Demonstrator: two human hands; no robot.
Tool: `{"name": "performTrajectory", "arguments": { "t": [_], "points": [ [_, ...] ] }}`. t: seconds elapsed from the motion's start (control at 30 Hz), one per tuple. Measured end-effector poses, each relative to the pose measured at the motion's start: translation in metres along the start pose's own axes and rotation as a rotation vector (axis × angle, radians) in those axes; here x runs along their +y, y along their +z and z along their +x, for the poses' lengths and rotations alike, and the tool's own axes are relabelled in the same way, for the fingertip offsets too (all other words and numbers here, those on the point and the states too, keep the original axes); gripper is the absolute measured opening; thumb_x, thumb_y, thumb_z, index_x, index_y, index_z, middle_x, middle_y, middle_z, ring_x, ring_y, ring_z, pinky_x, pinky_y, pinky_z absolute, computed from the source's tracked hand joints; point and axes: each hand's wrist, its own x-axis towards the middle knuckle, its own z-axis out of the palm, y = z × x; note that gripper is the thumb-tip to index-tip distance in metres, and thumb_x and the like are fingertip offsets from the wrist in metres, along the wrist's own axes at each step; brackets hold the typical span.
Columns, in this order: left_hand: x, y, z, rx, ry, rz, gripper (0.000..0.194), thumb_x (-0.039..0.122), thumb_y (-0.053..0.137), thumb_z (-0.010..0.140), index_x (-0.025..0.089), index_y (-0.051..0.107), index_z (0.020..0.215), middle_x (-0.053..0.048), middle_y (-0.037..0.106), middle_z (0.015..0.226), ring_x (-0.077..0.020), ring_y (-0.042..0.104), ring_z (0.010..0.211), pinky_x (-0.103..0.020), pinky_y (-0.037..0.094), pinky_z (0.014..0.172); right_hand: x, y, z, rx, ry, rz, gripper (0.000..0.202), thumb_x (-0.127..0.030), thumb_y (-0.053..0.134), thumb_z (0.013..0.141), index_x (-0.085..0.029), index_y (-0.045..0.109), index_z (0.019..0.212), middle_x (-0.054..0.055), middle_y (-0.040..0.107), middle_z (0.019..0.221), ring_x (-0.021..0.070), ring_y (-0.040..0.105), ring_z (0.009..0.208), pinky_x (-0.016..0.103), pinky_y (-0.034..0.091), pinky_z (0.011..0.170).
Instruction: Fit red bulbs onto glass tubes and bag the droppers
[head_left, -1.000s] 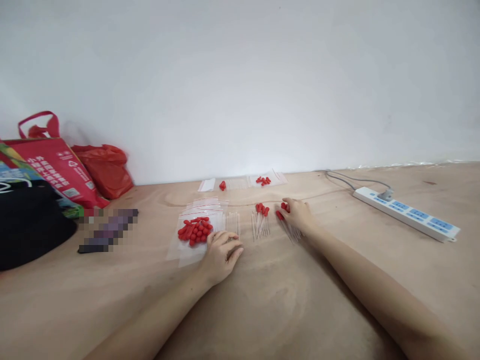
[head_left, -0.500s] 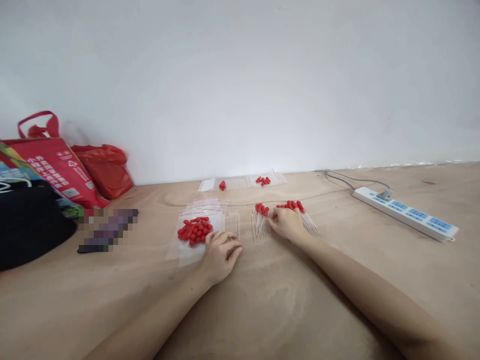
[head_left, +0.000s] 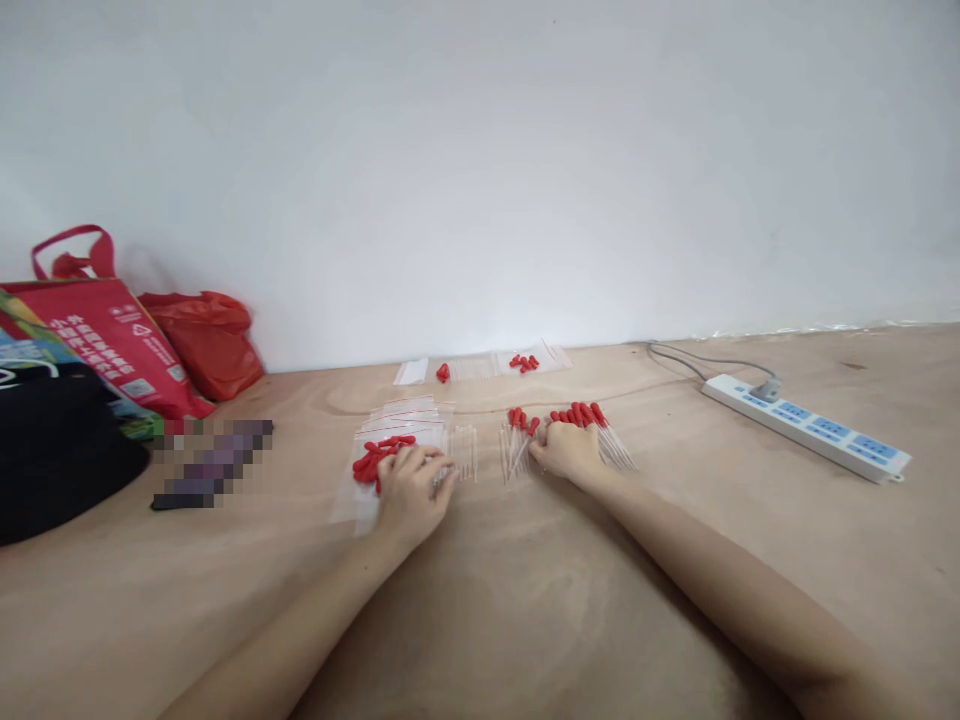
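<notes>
My left hand (head_left: 412, 497) reaches over a pile of red rubber bulbs (head_left: 369, 463) on clear zip bags (head_left: 360, 510), its fingers curved and spread apart. The fingertips are at the pile's right edge, and no bulb shows in them. Beside that hand lies a row of thin glass tubes (head_left: 466, 452). My right hand (head_left: 568, 452) rests low among glass droppers with red bulbs, its fingers bent together. One group of droppers (head_left: 517, 420) lies left of it and another group (head_left: 600, 418) right of it. What its fingertips pinch, if anything, is hidden.
Farther back lie a few red bulbs (head_left: 443, 373), more thin tubes (head_left: 471, 369) and a bag with red bulbs on it (head_left: 523, 363). A white power strip (head_left: 810, 425) sits at right. Red bags (head_left: 202, 340), a black cloth item (head_left: 67, 450) and a blurred-out object (head_left: 214, 465) are at left.
My left hand has moved left, from beside the tubes onto the edge of the red bulb pile. My right hand stays at almost the same spot among the droppers.
</notes>
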Motion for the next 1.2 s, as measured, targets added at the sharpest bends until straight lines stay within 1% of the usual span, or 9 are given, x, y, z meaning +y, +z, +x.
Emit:
{"name": "performTrajectory", "arguments": {
  "t": [0.1, 0.23, 0.37, 0.47, 0.57, 0.73, 0.93, 1.07, 1.2],
  "points": [
    [-0.017, -0.008, 0.012, 0.02, -0.112, 0.166, 0.015, 0.029, 0.054, 0.075, 0.021, 0.063, 0.084, -0.006, 0.062, 0.093, -0.0246, 0.051, 0.091, -0.039, 0.027, 0.077, 0.0, -0.003, 0.0, -0.029, 0.002, 0.003, 0.027, -0.031, 0.041, 0.074, -0.016, 0.063, 0.073, 0.011, 0.065, 0.081, 0.0244, 0.058, 0.079, 0.038, 0.03, 0.075],
    [-0.033, -0.014, 0.021, -0.067, -0.201, 0.26, 0.017, 0.032, 0.049, 0.077, 0.022, 0.063, 0.08, -0.006, 0.064, 0.09, -0.0254, 0.05, 0.092, -0.042, 0.025, 0.079, 0.003, -0.01, -0.002, -0.03, 0.002, -0.002, 0.027, -0.032, 0.041, 0.074, -0.016, 0.062, 0.072, 0.01, 0.065, 0.081, 0.0238, 0.058, 0.079, 0.036, 0.031, 0.074],
    [-0.037, -0.014, 0.022, -0.131, -0.2, 0.283, 0.02, 0.03, 0.045, 0.079, 0.022, 0.063, 0.077, -0.006, 0.066, 0.084, -0.0245, 0.052, 0.089, -0.044, 0.023, 0.081, 0.009, -0.017, -0.005, 0.011, -0.034, -0.046, 0.03, -0.033, 0.039, 0.077, -0.015, 0.062, 0.075, 0.01, 0.065, 0.079, 0.0236, 0.057, 0.08, 0.037, 0.029, 0.077],
    [-0.037, -0.012, 0.023, -0.129, -0.173, 0.29, 0.021, 0.028, 0.044, 0.079, 0.022, 0.063, 0.076, -0.006, 0.067, 0.083, -0.0257, 0.052, 0.088, -0.045, 0.022, 0.081, 0.013, -0.022, -0.006, 0.015, -0.056, -0.07, 0.03, -0.03, 0.037, 0.079, -0.014, 0.063, 0.077, 0.012, 0.064, 0.08, 0.0236, 0.057, 0.08, 0.039, 0.027, 0.079],
    [-0.038, -0.01, 0.023, -0.108, -0.142, 0.31, 0.022, 0.029, 0.043, 0.079, 0.022, 0.064, 0.074, -0.006, 0.067, 0.081, -0.0261, 0.053, 0.086, -0.046, 0.022, 0.081, 0.014, -0.024, -0.007, 0.024, -0.071, -0.059, 0.029, -0.028, 0.036, 0.081, -0.014, 0.061, 0.076, 0.013, 0.064, 0.079, 0.0233, 0.057, 0.079, 0.037, 0.027, 0.077],
    [-0.038, -0.009, 0.024, -0.086, -0.142, 0.338, 0.022, 0.028, 0.043, 0.078, 0.021, 0.062, 0.07, -0.006, 0.068, 0.079, -0.0256, 0.054, 0.083, -0.046, 0.021, 0.083, 0.01, -0.012, -0.008, 0.081, -0.173, 0.068, 0.021, -0.025, 0.039, 0.082, -0.014, 0.057, 0.081, 0.009, 0.064, 0.079, 0.0199, 0.056, 0.078, 0.029, 0.026, 0.068],
    [-0.04, -0.007, 0.029, -0.09, -0.218, 0.322, 0.021, 0.029, 0.044, 0.075, 0.019, 0.06, 0.065, -0.007, 0.068, 0.072, -0.0279, 0.054, 0.079, -0.045, 0.025, 0.077, 0.005, 0.006, -0.013, 0.243, -0.304, 0.232, 0.016, -0.022, 0.04, 0.083, -0.017, 0.055, 0.085, 0.004, 0.065, 0.084, 0.0165, 0.055, 0.08, 0.028, 0.022, 0.072],
    [-0.04, -0.008, 0.03, -0.09, -0.234, 0.322, 0.016, 0.026, 0.046, 0.071, 0.02, 0.059, 0.064, -0.006, 0.067, 0.069, -0.0279, 0.054, 0.078, -0.044, 0.026, 0.075, 0.004, 0.012, -0.015, 0.281, -0.326, 0.248, 0.017, -0.021, 0.039, 0.084, -0.017, 0.056, 0.086, 0.004, 0.065, 0.086, 0.016, 0.054, 0.079, 0.028, 0.022, 0.071],
    [-0.038, -0.011, 0.03, -0.076, -0.223, 0.315, 0.012, 0.025, 0.048, 0.069, 0.02, 0.056, 0.061, -0.005, 0.066, 0.064, -0.0263, 0.055, 0.076, -0.043, 0.027, 0.076, 0.005, 0.014, -0.015, 0.31, -0.34, 0.221, 0.022, -0.02, 0.038, 0.084, -0.018, 0.057, 0.095, 0.006, 0.064, 0.092, 0.0168, 0.054, 0.084, 0.029, 0.023, 0.071]
  ]
}}
